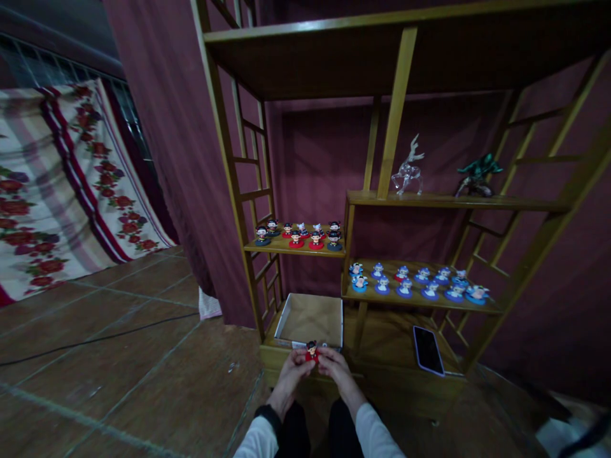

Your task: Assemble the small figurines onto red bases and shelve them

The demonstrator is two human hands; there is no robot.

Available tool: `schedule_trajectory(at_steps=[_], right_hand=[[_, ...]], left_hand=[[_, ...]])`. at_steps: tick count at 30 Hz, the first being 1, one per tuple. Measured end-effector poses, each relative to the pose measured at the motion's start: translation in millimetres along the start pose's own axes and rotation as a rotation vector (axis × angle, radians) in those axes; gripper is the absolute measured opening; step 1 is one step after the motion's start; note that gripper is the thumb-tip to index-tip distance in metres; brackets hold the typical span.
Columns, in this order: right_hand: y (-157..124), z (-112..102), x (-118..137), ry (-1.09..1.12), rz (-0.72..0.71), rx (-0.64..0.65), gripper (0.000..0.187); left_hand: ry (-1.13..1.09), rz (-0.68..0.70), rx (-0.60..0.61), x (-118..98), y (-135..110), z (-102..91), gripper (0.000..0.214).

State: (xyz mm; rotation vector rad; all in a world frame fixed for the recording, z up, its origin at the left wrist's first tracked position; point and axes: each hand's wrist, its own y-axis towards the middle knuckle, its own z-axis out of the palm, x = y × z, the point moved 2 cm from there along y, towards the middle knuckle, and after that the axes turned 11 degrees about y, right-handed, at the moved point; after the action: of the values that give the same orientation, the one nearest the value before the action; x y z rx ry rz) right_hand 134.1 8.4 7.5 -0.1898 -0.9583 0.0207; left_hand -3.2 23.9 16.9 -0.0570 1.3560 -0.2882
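Observation:
Between both hands, in front of the shelf unit, is a small figurine [312, 350] with dark hair and a red base. My left hand [292, 370] pinches it from the left, a dark band around that wrist. From the right, the fingers of my right hand [334, 365] close on the same base. Just behind the figurine stands an open shallow cardboard box [310, 318] on the lowest shelf; its visible floor is bare. Above it, a small shelf [296, 250] carries several similar figurines with red or dark bases, such as a red-based one [316, 240].
Several figurines with blue and purple bases [404, 288] line the right shelf [420, 304]. A phone [428, 350] lies on the lower right board. Higher up stand a clear deer ornament [409, 168] and a dark green ornament [478, 175]. A cable [100, 338] crosses the floor.

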Motion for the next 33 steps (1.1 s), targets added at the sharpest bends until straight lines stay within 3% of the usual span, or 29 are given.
schedule_trajectory(at_steps=[6,21,33], right_hand=[[0,1,2,0.003,0.001,0.014,0.042],[-2,2,4,-0.042,-0.026,0.046,0.043],[-6,4,9,-0.072,0.013,0.074,0.04]], left_hand=[[0.006,0.0,-0.008,-4,-2,2.6,0.044],[0.033,-0.041,0.12,-7,-5,2.5,0.048],[0.009,0.019,0.067,4,1,-1.1,0.041]])
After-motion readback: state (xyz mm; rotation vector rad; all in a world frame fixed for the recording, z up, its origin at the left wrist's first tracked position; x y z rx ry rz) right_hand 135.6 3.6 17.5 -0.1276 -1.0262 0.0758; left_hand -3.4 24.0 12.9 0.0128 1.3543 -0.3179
